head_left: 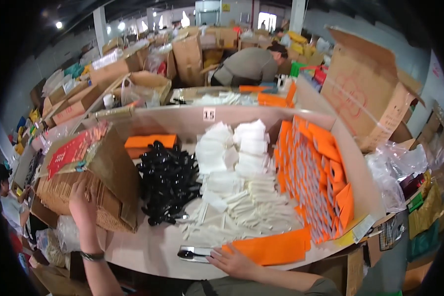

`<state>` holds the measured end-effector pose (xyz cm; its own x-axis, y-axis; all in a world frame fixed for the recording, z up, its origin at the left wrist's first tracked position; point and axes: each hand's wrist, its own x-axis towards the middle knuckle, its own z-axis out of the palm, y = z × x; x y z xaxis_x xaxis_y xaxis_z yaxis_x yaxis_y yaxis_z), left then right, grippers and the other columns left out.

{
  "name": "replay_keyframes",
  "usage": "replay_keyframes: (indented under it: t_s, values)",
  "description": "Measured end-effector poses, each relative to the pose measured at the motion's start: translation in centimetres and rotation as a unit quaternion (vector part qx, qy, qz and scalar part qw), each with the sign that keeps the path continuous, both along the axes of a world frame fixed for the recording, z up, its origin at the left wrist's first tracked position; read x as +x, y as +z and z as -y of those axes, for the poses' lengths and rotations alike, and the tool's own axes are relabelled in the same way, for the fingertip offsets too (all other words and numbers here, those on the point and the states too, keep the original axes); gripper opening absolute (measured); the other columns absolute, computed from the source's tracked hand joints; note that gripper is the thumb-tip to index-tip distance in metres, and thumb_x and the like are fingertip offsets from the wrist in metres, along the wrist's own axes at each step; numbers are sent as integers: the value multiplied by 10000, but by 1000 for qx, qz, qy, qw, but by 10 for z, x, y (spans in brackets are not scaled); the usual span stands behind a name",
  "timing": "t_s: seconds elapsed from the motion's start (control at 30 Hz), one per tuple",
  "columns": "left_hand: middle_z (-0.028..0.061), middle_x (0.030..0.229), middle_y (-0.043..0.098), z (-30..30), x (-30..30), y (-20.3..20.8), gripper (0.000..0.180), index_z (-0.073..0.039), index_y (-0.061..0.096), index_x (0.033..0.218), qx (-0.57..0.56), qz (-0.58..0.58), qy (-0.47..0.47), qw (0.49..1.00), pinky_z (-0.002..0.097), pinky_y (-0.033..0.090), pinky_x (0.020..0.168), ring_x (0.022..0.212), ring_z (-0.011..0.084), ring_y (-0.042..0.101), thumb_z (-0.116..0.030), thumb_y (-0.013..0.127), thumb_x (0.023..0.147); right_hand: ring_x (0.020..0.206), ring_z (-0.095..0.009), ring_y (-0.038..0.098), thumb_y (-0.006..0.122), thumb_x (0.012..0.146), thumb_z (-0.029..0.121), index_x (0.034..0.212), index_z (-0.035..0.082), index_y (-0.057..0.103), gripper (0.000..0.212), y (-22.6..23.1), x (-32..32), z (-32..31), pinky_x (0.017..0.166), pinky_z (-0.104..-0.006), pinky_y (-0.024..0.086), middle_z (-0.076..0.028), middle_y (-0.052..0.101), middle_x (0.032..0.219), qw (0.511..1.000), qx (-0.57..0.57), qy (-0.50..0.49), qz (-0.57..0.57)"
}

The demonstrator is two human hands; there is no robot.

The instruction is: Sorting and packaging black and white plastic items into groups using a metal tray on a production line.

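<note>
My left hand [83, 202] reaches up to a cardboard box [114, 170] lying on its side, its fingers stretched against a tightly packed stack of flat brown card pieces [54, 193]. My right hand [236, 262] lies with fingers extended at the table's front edge. Its fingertips are by the right end of a black spoon [186, 254] on a small pale strip, and the hand overlaps the left end of an orange sheet [276, 246]. Behind them are a heap of black spoons [167, 182], white folded packets [224, 148] and slim white wrapped pieces [251, 209].
Rows of orange folded pieces [313, 180] line the right side of the walled table [148, 256]. Another orange stack [150, 142] lies behind the spoons. A person [246, 66] bends over beyond the rear wall. Large cartons [362, 91] and plastic bags [392, 172] crowd the right.
</note>
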<state>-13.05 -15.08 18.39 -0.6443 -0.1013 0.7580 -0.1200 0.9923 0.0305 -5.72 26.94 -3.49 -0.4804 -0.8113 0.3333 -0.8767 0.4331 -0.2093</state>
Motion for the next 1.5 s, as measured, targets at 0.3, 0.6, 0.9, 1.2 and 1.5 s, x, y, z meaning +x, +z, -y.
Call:
replay_keyframes:
  t_s: [0.3, 0.6, 0.9, 1.2, 1.5]
  values:
    - [229, 912, 666, 64, -20, -22, 258, -41, 678, 1004, -9, 235, 137, 962, 516, 507, 742, 846, 429, 641, -262, 676, 871, 1279, -303, 519, 524, 883, 150, 1256, -8, 560, 406, -7, 11, 4, 1055, -533, 395, -179, 563, 1321, 1000, -5, 23, -8]
    - [6, 928, 632, 36, 126, -102, 201, 19, 660, 1074, 480, 5, 35, 877, 270, 444, 789, 881, 101, 551, -147, 579, 996, 1303, -440, 460, 729, 784, 153, 1152, 76, 675, 380, 21, -4, -20, 1076, -557, 375, -285, 472, 1394, 988, -93, -61, 111]
    - [79, 901, 684, -87, 91, -171, 141, 7, 692, 1012, 389, 469, -196, 768, 261, 493, 711, 761, 123, 602, -35, 703, 877, 1319, -488, 423, 701, 856, 190, 1235, 200, 662, 380, 30, 5, -29, 1116, -550, 344, -323, 426, 1417, 991, -20, -66, 117]
    - [150, 929, 615, -200, 79, -171, 394, -5, 606, 981, 319, 356, -164, 863, 380, 521, 748, 866, 317, 627, -214, 840, 742, 1271, -445, 471, 779, 766, 224, 1094, 33, 577, 430, 39, 1, -6, 1044, -507, 418, -294, 494, 1356, 988, -28, -101, 118]
    - [148, 1128, 626, -223, 96, -166, 668, -13, 447, 1376, 483, 454, -338, 668, 383, 505, 907, 986, 243, 639, -151, 781, 813, 999, -383, 602, 669, 733, 158, 993, 26, 574, 307, 23, -1, -12, 877, -469, 500, -216, 599, 1038, 975, -171, -94, 103]
